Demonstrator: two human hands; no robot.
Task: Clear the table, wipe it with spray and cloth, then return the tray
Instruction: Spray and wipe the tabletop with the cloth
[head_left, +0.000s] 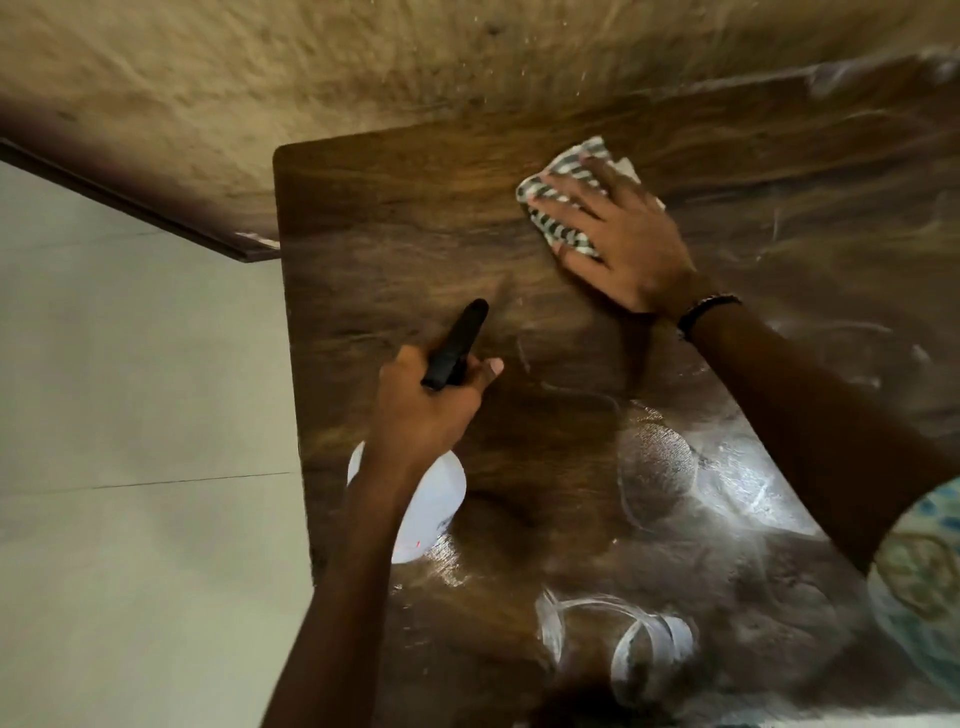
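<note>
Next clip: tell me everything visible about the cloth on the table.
The cloth is a small rag with dark and white stripes, bunched rather than spread flat. It lies on the far part of the dark wooden table, pressed down by the right hand, whose spread fingers cover most of it. Only its edges show.

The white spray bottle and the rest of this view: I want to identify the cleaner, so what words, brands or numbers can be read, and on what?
None can be read.
White plastic spray bottle with black trigger head, gripped by the left hand: only a tiny red speck and a grey smudge, too small and blurred to read.
Green-and-white striped cloth under the right hand: pattern only.
Dark wooden table: wipe streaks, no writing.
</note>
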